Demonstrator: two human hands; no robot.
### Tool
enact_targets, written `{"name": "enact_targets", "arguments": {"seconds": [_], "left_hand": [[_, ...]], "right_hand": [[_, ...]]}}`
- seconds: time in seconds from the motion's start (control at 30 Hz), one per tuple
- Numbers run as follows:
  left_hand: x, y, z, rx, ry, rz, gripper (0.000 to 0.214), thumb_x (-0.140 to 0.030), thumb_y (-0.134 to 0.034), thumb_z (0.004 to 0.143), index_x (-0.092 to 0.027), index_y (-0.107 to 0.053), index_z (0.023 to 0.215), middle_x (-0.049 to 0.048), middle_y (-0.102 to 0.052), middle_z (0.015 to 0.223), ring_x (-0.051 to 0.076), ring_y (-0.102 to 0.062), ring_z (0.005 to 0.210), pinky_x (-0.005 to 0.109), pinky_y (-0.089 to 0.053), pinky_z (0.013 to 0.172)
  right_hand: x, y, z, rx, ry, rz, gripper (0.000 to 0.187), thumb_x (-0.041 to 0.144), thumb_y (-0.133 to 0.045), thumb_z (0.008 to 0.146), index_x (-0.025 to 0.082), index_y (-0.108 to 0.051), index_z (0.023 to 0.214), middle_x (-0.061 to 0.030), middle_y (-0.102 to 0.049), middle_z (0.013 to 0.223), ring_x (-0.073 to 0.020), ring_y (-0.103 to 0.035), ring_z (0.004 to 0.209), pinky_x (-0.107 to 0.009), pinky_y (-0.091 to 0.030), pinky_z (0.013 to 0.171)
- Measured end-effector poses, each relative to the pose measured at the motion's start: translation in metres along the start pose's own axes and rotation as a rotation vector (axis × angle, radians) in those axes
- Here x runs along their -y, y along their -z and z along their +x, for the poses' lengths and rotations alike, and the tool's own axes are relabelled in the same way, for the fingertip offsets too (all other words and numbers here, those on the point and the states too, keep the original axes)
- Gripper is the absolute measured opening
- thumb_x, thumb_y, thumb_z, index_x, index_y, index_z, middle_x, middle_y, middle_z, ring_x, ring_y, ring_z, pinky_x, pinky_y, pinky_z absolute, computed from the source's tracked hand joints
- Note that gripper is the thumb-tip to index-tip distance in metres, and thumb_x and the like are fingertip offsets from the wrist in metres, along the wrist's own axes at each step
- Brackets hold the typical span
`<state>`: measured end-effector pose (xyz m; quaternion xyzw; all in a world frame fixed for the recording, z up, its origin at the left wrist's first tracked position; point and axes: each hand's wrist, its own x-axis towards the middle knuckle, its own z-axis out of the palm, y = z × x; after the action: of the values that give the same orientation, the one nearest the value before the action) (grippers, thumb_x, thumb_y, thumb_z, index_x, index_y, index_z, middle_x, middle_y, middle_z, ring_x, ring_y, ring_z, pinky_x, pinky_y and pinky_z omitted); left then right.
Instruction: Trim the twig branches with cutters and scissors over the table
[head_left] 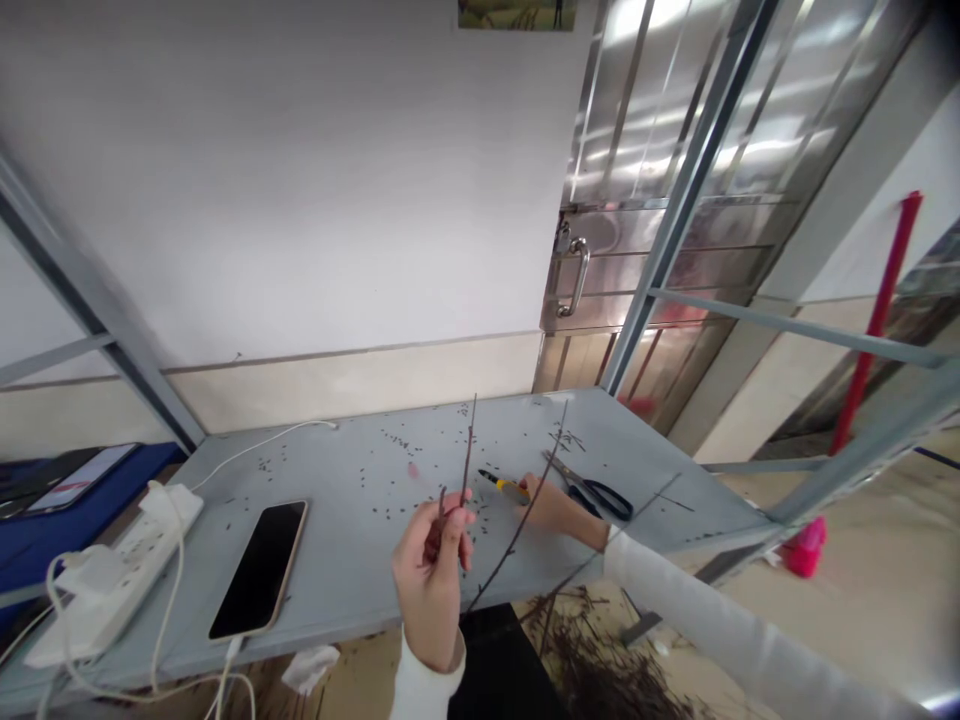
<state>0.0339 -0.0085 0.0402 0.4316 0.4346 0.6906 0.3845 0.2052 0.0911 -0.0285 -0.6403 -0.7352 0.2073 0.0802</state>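
Observation:
My left hand (435, 560) is closed on thin brown twigs (469, 455), one of them pointing up past the fingers. Over the tabletop, my right hand (553, 505) has its fingers curled on a yellow-and-black hand tool (508, 488), whose dark tip points left; its exact kind is unclear. Just right of that hand lies a pair of scissors (606, 497) with black handles, partly hidden by the wrist. A longer branch (517, 540) slants up between the hands and crosses in front of the right one; where its lower end rests I cannot tell.
Small dark clippings are scattered over the grey table (330, 540). At left lie a phone (262, 570) on a cable and a white power strip (124, 580). Below the front edge is a heap of twigs (600, 670). Metal frame posts (675, 220) flank the table.

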Motion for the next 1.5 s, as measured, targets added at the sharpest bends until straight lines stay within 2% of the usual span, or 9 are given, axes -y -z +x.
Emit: {"name": "enact_targets", "arguments": {"seconds": [0.1, 0.33, 0.53, 0.9, 1.03, 1.13, 1.3, 1.4, 1.5], "left_hand": [[-0.002, 0.003, -0.001, 0.03, 0.049, -0.015, 0.026, -0.036, -0.063, 0.076, -0.014, -0.069, 0.087, 0.001, -0.059, 0.059, 0.006, -0.04, 0.04, 0.019, -0.036, 0.038], [-0.001, 0.003, 0.001, 0.083, 0.09, -0.03, 0.032, -0.042, -0.063, 0.074, -0.013, -0.07, 0.086, -0.0002, -0.054, 0.055, 0.005, -0.035, 0.039, 0.019, -0.029, 0.036], [0.002, 0.005, 0.004, 0.085, 0.119, -0.029, 0.032, -0.042, -0.064, 0.073, -0.013, -0.07, 0.085, -0.0011, -0.052, 0.055, 0.004, -0.034, 0.038, 0.019, -0.028, 0.035], [0.002, 0.005, 0.002, 0.135, 0.127, -0.001, 0.032, -0.042, -0.064, 0.073, -0.013, -0.07, 0.086, -0.0015, -0.05, 0.056, 0.005, -0.032, 0.041, 0.019, -0.026, 0.036], [0.001, 0.006, 0.002, 0.138, 0.127, 0.038, 0.033, -0.043, -0.063, 0.073, -0.013, -0.071, 0.086, -0.0021, -0.048, 0.055, 0.005, -0.031, 0.041, 0.019, -0.025, 0.037], [0.0, 0.008, 0.003, 0.158, 0.112, 0.078, 0.032, -0.043, -0.062, 0.074, -0.014, -0.071, 0.085, -0.0019, -0.048, 0.056, 0.005, -0.032, 0.042, 0.019, -0.026, 0.039], [0.005, 0.009, 0.003, 0.172, 0.122, 0.139, 0.033, -0.043, -0.06, 0.076, -0.014, -0.07, 0.089, -0.001, -0.051, 0.057, 0.007, -0.033, 0.044, 0.019, -0.027, 0.039], [0.006, 0.004, 0.0, 0.175, 0.16, 0.127, 0.033, -0.044, -0.06, 0.075, -0.015, -0.068, 0.089, -0.0013, -0.05, 0.058, 0.006, -0.033, 0.043, 0.019, -0.026, 0.038], [0.005, -0.004, -0.004, 0.192, 0.208, 0.075, 0.032, -0.047, -0.059, 0.075, -0.016, -0.065, 0.083, -0.0033, -0.048, 0.058, 0.005, -0.031, 0.04, 0.018, -0.024, 0.036]], "right_hand": [[-0.004, 0.022, -0.002, 0.045, 0.075, 0.139, 0.025, 0.022, -0.049, 0.076, 0.012, -0.054, 0.098, -0.0094, -0.064, 0.084, -0.0181, -0.061, 0.07, -0.029, -0.047, 0.062], [0.011, 0.08, -0.036, 0.035, 0.421, 0.619, 0.039, 0.041, -0.054, 0.078, 0.021, -0.046, 0.11, -0.0069, -0.056, 0.107, -0.0188, -0.056, 0.099, -0.033, -0.047, 0.084], [0.026, 0.106, -0.065, 0.088, 0.528, 0.575, 0.037, 0.038, -0.056, 0.078, 0.023, -0.047, 0.11, -0.0064, -0.051, 0.111, -0.0187, -0.051, 0.104, -0.034, -0.045, 0.087], [0.033, 0.112, -0.07, 0.053, 0.546, 0.501, 0.034, 0.033, -0.055, 0.079, 0.022, -0.046, 0.11, -0.006, -0.051, 0.109, -0.0158, -0.052, 0.096, -0.03, -0.045, 0.083], [0.037, 0.117, -0.071, 0.038, 0.517, 0.427, 0.035, 0.039, -0.055, 0.079, 0.023, -0.05, 0.109, -0.0055, -0.056, 0.106, -0.0174, -0.055, 0.093, -0.028, -0.047, 0.076], [0.038, 0.121, -0.069, -0.004, 0.502, 0.327, 0.033, 0.043, -0.054, 0.079, 0.023, -0.054, 0.106, -0.0043, -0.061, 0.095, -0.0174, -0.058, 0.079, -0.026, -0.047, 0.066], [0.036, 0.112, -0.064, -0.222, 0.552, 0.12, 0.032, 0.037, -0.053, 0.079, 0.021, -0.055, 0.106, -0.0058, -0.063, 0.094, -0.0177, -0.06, 0.075, -0.028, -0.046, 0.067], [0.033, 0.096, -0.058, -0.389, 0.578, 0.016, 0.034, 0.029, -0.051, 0.078, 0.02, -0.051, 0.111, -0.0089, -0.061, 0.104, -0.0193, -0.06, 0.084, -0.028, -0.046, 0.071], [0.026, 0.078, -0.048, -0.56, 0.539, -0.143, 0.031, 0.028, -0.048, 0.08, 0.02, -0.053, 0.109, -0.0104, -0.06, 0.101, -0.0221, -0.057, 0.089, -0.031, -0.044, 0.074]]}}
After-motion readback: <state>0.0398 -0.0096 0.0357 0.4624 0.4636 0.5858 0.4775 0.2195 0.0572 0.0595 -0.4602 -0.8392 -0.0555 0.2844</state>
